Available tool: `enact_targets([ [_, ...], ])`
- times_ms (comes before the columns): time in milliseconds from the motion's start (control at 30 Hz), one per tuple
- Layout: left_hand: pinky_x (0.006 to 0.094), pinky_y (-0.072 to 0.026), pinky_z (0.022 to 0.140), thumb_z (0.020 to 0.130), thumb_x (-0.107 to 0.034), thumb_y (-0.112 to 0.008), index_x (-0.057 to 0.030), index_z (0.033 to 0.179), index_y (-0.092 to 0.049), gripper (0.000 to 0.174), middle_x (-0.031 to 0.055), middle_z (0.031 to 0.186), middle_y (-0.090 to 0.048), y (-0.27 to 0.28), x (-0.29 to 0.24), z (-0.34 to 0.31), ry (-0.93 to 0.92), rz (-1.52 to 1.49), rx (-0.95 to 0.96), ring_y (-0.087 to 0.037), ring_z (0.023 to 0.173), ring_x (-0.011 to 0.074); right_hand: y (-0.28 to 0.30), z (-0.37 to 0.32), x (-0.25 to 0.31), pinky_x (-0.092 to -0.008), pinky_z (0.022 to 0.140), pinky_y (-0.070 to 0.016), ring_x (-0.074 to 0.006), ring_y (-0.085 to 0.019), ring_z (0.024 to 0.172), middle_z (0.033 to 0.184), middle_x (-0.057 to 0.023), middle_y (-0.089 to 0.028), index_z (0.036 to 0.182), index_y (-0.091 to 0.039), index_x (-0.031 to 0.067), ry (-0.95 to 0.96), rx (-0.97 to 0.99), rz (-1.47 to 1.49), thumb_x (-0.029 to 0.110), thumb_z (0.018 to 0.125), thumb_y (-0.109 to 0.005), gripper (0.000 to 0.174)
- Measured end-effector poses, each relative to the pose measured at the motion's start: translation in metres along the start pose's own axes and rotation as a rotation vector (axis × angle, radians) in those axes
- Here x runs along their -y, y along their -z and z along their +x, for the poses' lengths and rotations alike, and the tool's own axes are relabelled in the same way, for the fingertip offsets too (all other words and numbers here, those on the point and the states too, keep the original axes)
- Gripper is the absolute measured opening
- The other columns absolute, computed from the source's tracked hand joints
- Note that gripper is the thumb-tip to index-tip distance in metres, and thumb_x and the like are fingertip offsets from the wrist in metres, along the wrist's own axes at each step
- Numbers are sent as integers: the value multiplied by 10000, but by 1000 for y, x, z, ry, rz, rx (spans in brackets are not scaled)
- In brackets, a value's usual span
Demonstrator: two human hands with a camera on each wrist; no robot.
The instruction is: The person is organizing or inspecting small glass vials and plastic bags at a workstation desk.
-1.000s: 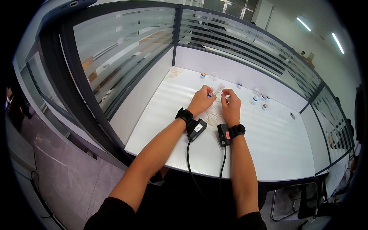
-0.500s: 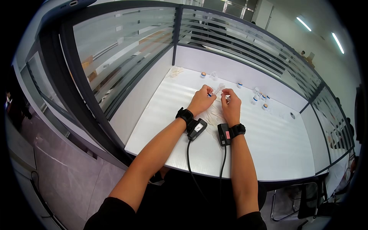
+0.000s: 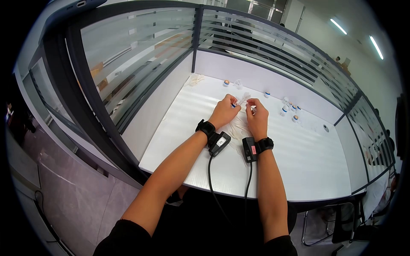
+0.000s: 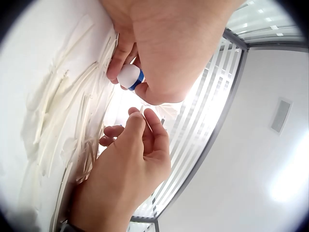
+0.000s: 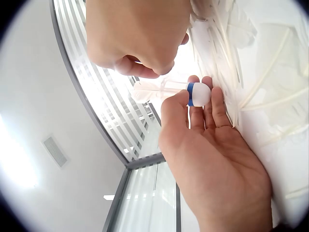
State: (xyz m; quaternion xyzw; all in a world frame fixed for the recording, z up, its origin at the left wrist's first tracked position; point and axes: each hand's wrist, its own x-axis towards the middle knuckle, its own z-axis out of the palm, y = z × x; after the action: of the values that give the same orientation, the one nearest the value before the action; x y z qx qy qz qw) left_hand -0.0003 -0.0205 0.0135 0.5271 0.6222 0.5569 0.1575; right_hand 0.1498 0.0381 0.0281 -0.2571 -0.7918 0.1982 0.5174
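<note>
Head view: clamped a blue-banded cork point(image 5: 201, 94) in left grip point(image 3: 224, 114) over far-left part of worktop point(image 3: 307, 162); apparently pinched a feather point(image 5: 145, 91) in right grip point(image 3: 258, 117); seemed mid-assembly, called next for careful seating.

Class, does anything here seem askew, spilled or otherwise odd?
Nothing looks spilled. The oddest sight is the loose feathers lying in an untidy jumble on the white table, while a small pale bunch lies apart in the far left corner. The blue-banded white piece in the left hand shows no obvious damage.
</note>
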Motion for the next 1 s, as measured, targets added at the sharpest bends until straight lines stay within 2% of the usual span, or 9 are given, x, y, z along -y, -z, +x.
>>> enact_targets([
  [200, 366, -546, 900, 907, -245, -693, 51, 1206, -590, 432, 189, 1159, -702, 0, 0, 0, -5, -1, 2, -689, 1019, 273, -1, 0, -1, -347, 591, -496, -218, -616, 581, 950, -172, -730, 1066, -668, -17, 6, -12, 3, 28, 941, -643, 136],
  [400, 374, -546, 907, 905, -246, -693, 56, 1204, -596, 436, 205, 1157, -704, 0, -1, 0, -8, -2, -16, -692, 1025, 282, 1, -1, 3, -356, 600, -507, -234, -640, 601, 951, -187, -737, 1125, -636, -8, -51, -19, 13, 43, 949, -643, 183],
  [500, 399, -551, 889, 872, -236, -703, 50, 1160, -595, 420, 230, 1089, -718, 0, 1, 1, -27, -32, -89, -712, 1001, 353, 0, 0, 4, -361, 607, -513, -238, -667, 628, 918, -183, -750, 1131, -621, -4, -53, -35, 52, 65, 956, -655, 191],
  [600, 398, -556, 848, 875, -179, -702, 27, 1120, -608, 334, 224, 1062, -717, -1, 1, -1, -89, -85, -152, -711, 957, 338, 3, -1, 8, -357, 611, -516, -249, -690, 656, 886, -159, -765, 1114, -626, -1, -95, -9, 33, 84, 967, -661, 173],
  [700, 405, -555, 807, 872, -117, -706, 19, 1055, -623, 243, 203, 1035, -715, 0, 0, 0, -97, -181, -183, -704, 941, 319, -2, 0, -3, -326, 576, -496, -201, -661, 611, 848, -129, -771, 1082, -647, -1, -67, -20, 110, 116, 983, -668, 154],
  [800, 406, -544, 798, 859, -70, -716, 19, 1000, -627, 189, 176, 1005, -707, -1, 5, 2, -189, -129, -290, -693, 930, 318, 2, -1, 2, -291, 535, -460, -134, -600, 548, 797, -93, -767, 1026, -678, -2, -148, 76, 152, 151, 994, -675, 156],
  [867, 399, -532, 808, 836, -29, -730, 16, 974, -625, 179, 159, 966, -689, -1, 11, 6, -237, -87, -367, -676, 905, 323, 4, -1, 12, -272, 511, -431, -84, -530, 505, 738, -70, -754, 981, -701, 0, -174, 141, 143, 181, 994, -688, 181],
  [900, 394, -523, 825, 822, 19, -718, 8, 954, -625, 162, 155, 950, -675, -1, 8, 4, -252, -118, -402, -665, 883, 332, 3, -1, 13, -245, 468, -366, -51, -465, 481, 675, -34, -720, 960, -718, -1, -136, 156, 147, 194, 999, -691, 202],
  [1000, 397, -521, 827, 814, 61, -699, 7, 936, -630, 150, 147, 959, -672, 3, -1, 0, -276, -112, -443, -666, 889, 328, 5, -2, 16, -252, 463, -330, -46, -444, 484, 612, -13, -670, 929, -741, 0, -191, 255, 115, 223, 997, -699, 236],
])
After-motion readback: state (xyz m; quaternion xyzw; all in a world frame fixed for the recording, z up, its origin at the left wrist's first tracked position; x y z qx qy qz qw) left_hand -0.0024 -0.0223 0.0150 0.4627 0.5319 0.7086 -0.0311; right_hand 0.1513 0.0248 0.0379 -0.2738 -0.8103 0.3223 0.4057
